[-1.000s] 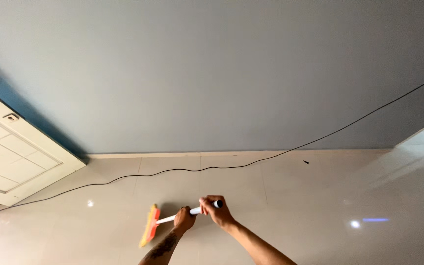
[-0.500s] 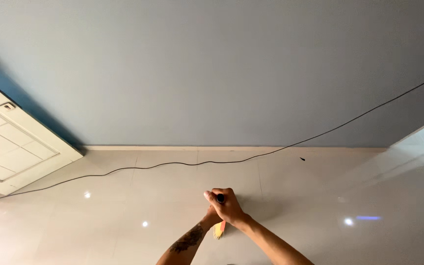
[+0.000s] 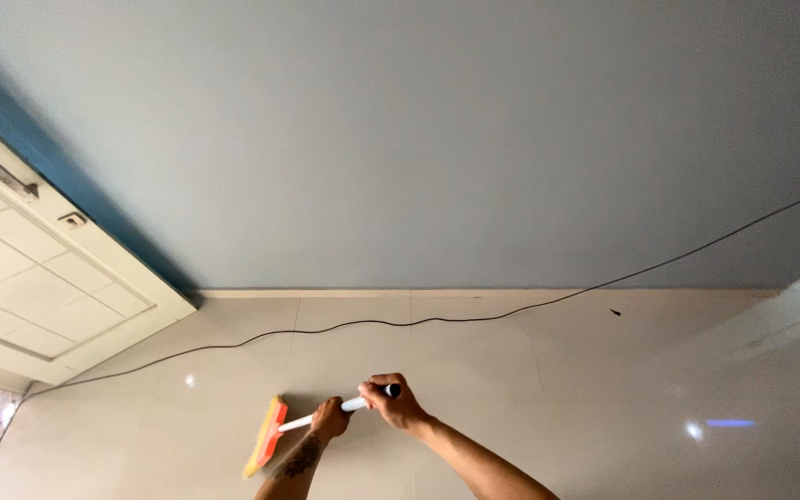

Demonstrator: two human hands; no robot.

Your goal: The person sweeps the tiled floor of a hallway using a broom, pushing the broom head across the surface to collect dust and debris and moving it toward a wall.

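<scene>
Hands, left (image 3: 329, 418) & right (image 3: 393, 405), grip closed on broom (image 3: 266, 446), head on tile w/ cable (image 3: 372, 323) & wall edge well apart.

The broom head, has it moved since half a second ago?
Yes. The broom head has swung out left, away from the hands and toward the white door side.

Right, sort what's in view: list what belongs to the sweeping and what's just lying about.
In use:
- broom, orange head on the floor tiles
- left hand, lower on the white handle
- right hand, at the handle's black end

Lying about:
- black cable across the floor
- small dark speck
- white door
</scene>
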